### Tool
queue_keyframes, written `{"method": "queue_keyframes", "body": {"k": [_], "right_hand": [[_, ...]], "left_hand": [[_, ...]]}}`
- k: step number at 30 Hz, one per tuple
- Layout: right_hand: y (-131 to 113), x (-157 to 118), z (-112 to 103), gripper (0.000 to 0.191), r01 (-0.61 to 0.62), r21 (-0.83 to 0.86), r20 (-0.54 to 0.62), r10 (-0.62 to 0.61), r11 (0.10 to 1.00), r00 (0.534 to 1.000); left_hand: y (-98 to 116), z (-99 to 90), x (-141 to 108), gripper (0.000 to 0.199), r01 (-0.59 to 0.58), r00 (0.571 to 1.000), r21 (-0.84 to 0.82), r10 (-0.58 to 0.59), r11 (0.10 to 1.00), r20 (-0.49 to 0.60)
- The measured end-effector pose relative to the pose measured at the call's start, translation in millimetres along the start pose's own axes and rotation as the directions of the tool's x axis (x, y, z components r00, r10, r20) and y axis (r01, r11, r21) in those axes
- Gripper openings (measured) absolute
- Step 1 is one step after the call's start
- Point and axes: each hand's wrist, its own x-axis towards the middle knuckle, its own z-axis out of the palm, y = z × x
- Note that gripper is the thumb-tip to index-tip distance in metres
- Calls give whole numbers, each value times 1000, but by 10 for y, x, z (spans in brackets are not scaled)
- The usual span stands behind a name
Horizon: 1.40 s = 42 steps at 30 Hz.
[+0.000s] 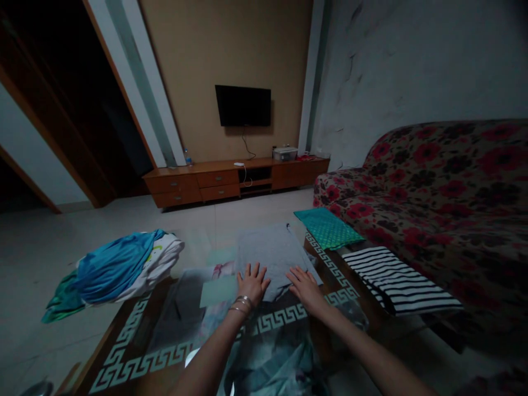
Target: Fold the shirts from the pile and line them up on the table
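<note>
The person's left hand (253, 284) and right hand (304, 287) rest outspread on a gray cloth (268, 247) upon the patterned surface (142, 360). I observe green fabric (330, 228) and striped fabric (402, 280) at their right, a clothes pile (117, 264) at their left.

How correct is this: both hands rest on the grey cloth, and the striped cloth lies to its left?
The side is wrong: the head view shows the striped cloth to the right of the grey cloth. The left hand and right hand do rest on the grey cloth.
</note>
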Motion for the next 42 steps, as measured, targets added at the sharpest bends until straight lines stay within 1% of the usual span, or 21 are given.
{"method": "queue_keyframes", "body": {"k": [3, 7, 11, 16, 20, 22, 25, 26, 28, 29, 31, 33, 34, 35, 36, 37, 38, 39, 40, 41, 42], "right_hand": [[319, 329, -7, 43, 29, 2, -32, -28, 1000, 999], [673, 708, 67, 43, 42, 20, -71, -41, 999, 997], [895, 1001, 151, 43, 47, 35, -72, -45, 998, 996], [1104, 1238, 182, 43, 54, 44, -88, -50, 998, 995], [1215, 1324, 189, 41, 86, 32, -129, -82, 996, 988], [1238, 1320, 219, 40, 107, 28, -147, -102, 994, 984], [1297, 1286, 316, 40, 130, 18, -198, -124, 991, 972], [1328, 1273, 357, 41, 130, 0, -241, -126, 992, 962], [1393, 1234, 432, 45, 181, -36, -284, -183, 983, 941], [1416, 1202, 459, 46, 206, -50, -310, -212, 977, 927], [1427, 1097, 474, 45, 252, -72, -360, -261, 965, 896], [1379, 943, 438, 43, 285, -85, -400, -295, 955, 868], [1334, 855, 407, 42, 298, -88, -411, -307, 950, 858], [1278, 765, 372, 42, 306, -90, -416, -315, 948, 853], [1215, 676, 337, 42, 307, -92, -422, -316, 947, 850], [1149, 592, 305, 42, 304, -93, -427, -313, 948, 848], [1082, 513, 279, 42, 304, -96, -426, -315, 948, 848], [1018, 442, 260, 41, 308, -100, -422, -320, 946, 848], [957, 379, 249, 40, 311, -102, -420, -324, 945, 847], [901, 322, 243, 39, 317, -102, -417, -330, 943, 847], [848, 271, 243, 38, 324, -98, -415, -335, 941, 846]], "left_hand": [[53, 27, 451, 42, -13, 999, -50, 11, 999, -40], [80, 67, 864, 41, -41, 996, -63, 36, 997, -77], [41, 159, 1196, 44, -26, 999, -82, 24, 996, -24], [-1, 258, 1583, 45, -22, 999, -113, 25, 993, 29], [0, 260, 1726, 45, -17, 999, -149, 24, 989, 47], [5, 248, 1682, 47, -24, 998, -172, 33, 985, 52], [-17, 235, 1489, 49, -51, 996, -208, 65, 977, 62], [-49, 227, 1401, 49, -64, 994, -220, 81, 973, 69], [-185, 177, 1197, 43, -94, 991, -243, 114, 966, 73], [-299, 124, 1082, 40, -100, 991, -250, 119, 963, 65], [-635, -65, 838, 34, -73, 997, -244, 79, 967, 16], [-1090, -369, 587, 35, 20, 996, -221, -38, 975, -78], [-1343, -554, 461, 36, 83, 985, -210, -113, 974, -133], [-1595, -750, 333, 36, 163, 959, -202, -203, 966, -196], [-1836, -949, 202, 33, 299, 887, -198, -348, 933, -303], [-2054, -1142, 69, 30, 433, 789, -193, -474, 880, -390], [-2242, -1324, -63, 29, 531, 695, -185, -550, 827, -464], [-2396, -1492, -187, 30, 574, 644, -196, -586, 795, -492], [-2512, -1644, -296, 29, 600, 613, -208, -610, 773, -502], [-2592, -1783, -383, 28, 607, 604, -214, -620, 765, -500], [-2636, -1910, -443, 26, 599, 615, -219, -618, 770, -490]]}}
